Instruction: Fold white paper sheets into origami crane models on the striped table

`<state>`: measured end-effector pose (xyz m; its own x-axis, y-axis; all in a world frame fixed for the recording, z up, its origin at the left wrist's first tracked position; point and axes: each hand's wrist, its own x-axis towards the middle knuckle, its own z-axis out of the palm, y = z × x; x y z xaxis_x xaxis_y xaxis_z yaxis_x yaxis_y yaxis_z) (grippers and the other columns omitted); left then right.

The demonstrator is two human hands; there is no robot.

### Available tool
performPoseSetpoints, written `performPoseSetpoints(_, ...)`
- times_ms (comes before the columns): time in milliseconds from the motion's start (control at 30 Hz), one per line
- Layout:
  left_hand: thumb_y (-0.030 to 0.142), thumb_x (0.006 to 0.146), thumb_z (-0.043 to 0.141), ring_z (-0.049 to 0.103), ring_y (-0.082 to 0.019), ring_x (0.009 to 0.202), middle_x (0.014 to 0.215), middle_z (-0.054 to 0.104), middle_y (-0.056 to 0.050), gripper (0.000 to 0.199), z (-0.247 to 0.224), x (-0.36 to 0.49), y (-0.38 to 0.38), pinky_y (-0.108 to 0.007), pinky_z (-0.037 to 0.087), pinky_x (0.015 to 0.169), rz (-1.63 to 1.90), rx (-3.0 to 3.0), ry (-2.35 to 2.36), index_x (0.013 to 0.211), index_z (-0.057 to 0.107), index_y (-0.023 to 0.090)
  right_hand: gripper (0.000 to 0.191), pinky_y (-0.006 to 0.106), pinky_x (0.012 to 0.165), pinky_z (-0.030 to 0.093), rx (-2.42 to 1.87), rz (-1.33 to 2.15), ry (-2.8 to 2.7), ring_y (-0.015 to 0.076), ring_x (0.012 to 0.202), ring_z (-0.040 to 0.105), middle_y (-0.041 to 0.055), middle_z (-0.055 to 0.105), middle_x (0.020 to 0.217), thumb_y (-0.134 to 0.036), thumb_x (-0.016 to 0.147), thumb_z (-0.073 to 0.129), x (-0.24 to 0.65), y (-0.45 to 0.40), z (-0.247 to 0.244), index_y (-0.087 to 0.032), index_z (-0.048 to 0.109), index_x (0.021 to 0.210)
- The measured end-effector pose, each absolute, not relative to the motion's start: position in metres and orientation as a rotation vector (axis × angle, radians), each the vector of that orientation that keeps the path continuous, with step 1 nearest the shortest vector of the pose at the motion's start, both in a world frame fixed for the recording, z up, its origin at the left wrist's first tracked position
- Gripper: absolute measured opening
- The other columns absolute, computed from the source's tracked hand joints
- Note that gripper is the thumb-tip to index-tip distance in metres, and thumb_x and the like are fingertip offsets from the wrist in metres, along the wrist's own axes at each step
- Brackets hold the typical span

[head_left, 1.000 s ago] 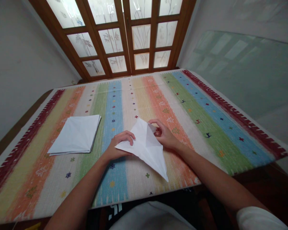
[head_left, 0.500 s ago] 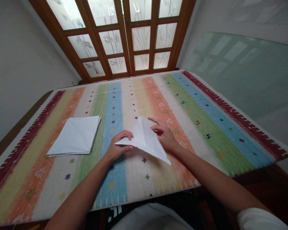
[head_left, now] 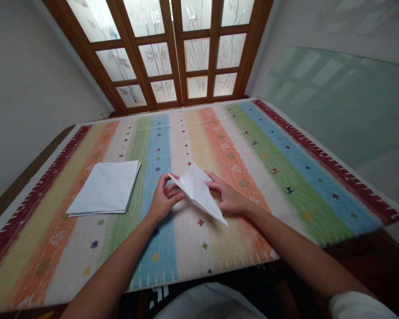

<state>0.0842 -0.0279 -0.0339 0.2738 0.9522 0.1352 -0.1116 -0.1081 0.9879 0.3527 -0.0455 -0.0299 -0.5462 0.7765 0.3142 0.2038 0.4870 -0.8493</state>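
Note:
A narrow, kite-shaped piece of folded white paper (head_left: 197,192) lies low over the striped cloth (head_left: 186,133), with its long point aimed toward me and to the right. My left hand (head_left: 164,199) grips its left corner between thumb and fingers. My right hand (head_left: 228,198) presses its fingers against the paper's right edge. To the left, a flat square of folded white paper (head_left: 104,188) rests on the cloth, apart from both hands.
The cloth has coloured stripes and red ends, and covers the tabletop. A wooden door with frosted glass panes (head_left: 173,57) stands beyond the far edge. A large glass pane (head_left: 332,106) leans along the right wall. A white sleeve shows at lower right.
The paper has narrowed into a slimmer kite, and the flap raised earlier is now pressed down. Its long point has swung left. The left hand has turned its palm upward.

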Motion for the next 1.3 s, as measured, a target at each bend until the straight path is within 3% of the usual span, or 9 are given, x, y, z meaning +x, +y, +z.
performPoseSetpoints(167,0.041,0.069,0.099,0.073,-0.023,0.108,0.166,0.033,-0.016,0.097,-0.037,0.089,-0.034,-0.038,0.066,0.088,1.110,1.372,0.902,0.146,0.040,0.035,0.056,0.054,0.123,0.041,-0.847,1.041,-1.884,0.0337,0.144,0.054,0.0138,0.054,0.152,-0.039,0.085,0.088,0.350,-0.045,-0.038,-0.029,0.073,0.138)
performPoseSetpoints(333,0.039,0.072,0.098,0.060,-0.032,0.140,0.169,0.031,-0.011,0.079,-0.038,0.090,-0.040,-0.054,0.054,0.116,1.030,1.477,0.742,0.132,0.047,0.034,0.034,0.054,0.118,0.047,-0.914,1.025,-1.727,0.0313,0.132,0.061,0.0118,0.062,0.136,-0.039,0.094,0.079,0.344,-0.044,-0.041,-0.030,0.079,0.126)
performPoseSetpoints(467,0.037,0.061,0.103,0.047,-0.039,0.153,0.167,0.038,-0.017,0.102,-0.039,0.094,-0.044,-0.062,0.041,0.126,0.957,1.723,0.745,0.147,0.049,0.030,0.041,0.048,0.111,0.056,-0.863,1.204,-1.604,0.0276,0.125,0.064,0.0106,0.060,0.131,-0.038,0.096,0.075,0.340,-0.049,-0.042,-0.030,0.072,0.136)
performPoseSetpoints(533,0.037,0.062,0.101,0.052,-0.039,0.148,0.157,0.054,-0.018,0.098,-0.041,0.096,-0.046,-0.064,0.041,0.125,0.970,1.820,0.869,0.148,0.055,0.027,0.056,0.047,0.112,0.056,-0.801,1.332,-1.552,0.0251,0.124,0.066,0.0101,0.056,0.140,-0.037,0.096,0.074,0.339,-0.053,-0.042,-0.033,0.060,0.150)
performPoseSetpoints(633,0.046,0.079,0.087,0.067,-0.035,0.131,0.131,0.075,-0.014,0.057,-0.042,0.096,-0.047,-0.060,0.051,0.116,0.987,1.694,1.108,0.129,0.072,0.025,0.080,0.051,0.117,0.052,-0.697,1.494,-1.522,0.0250,0.132,0.065,0.0100,0.045,0.160,-0.036,0.095,0.077,0.340,-0.059,-0.040,-0.041,0.036,0.164)
performPoseSetpoints(767,0.057,0.082,0.081,0.075,-0.037,0.114,0.106,0.083,-0.013,0.040,-0.035,0.091,-0.046,-0.055,0.054,0.110,0.921,1.523,1.256,0.099,0.080,0.020,0.097,0.054,0.118,0.050,-0.608,1.572,-1.518,0.0277,0.141,0.060,0.0110,0.039,0.168,-0.035,0.092,0.081,0.339,-0.062,-0.035,-0.048,0.020,0.167)
performPoseSetpoints(1000,0.066,0.064,0.092,0.076,-0.034,0.105,0.110,0.080,-0.015,0.070,-0.035,0.089,-0.040,-0.049,0.061,0.095,1.016,1.201,1.135,0.109,0.076,0.015,0.079,0.039,0.091,0.063,-0.889,1.327,-1.340,0.0195,0.104,0.068,0.0105,0.053,0.145,-0.036,0.085,0.086,0.338,-0.048,-0.041,-0.038,0.046,0.153)
performPoseSetpoints(1167,0.060,0.065,0.095,0.076,-0.034,0.108,0.117,0.079,-0.017,0.070,-0.041,0.088,-0.041,-0.046,0.062,0.095,0.979,1.177,0.980,0.113,0.072,0.015,0.060,0.041,0.097,0.061,-0.919,1.321,-1.283,0.0238,0.115,0.066,0.0089,0.065,0.131,-0.041,0.077,0.091,0.340,-0.041,-0.044,-0.030,0.062,0.129)
performPoseSetpoints(1300,0.057,0.074,0.091,0.076,-0.032,0.113,0.132,0.074,-0.018,0.083,-0.039,0.090,-0.039,-0.044,0.065,0.093,1.038,1.170,0.900,0.141,0.058,0.020,0.050,0.039,0.090,0.062,-0.896,1.374,-1.261,0.0216,0.098,0.073,0.0054,0.073,0.107,-0.042,0.076,0.092,0.338,-0.044,-0.042,-0.025,0.064,0.113)
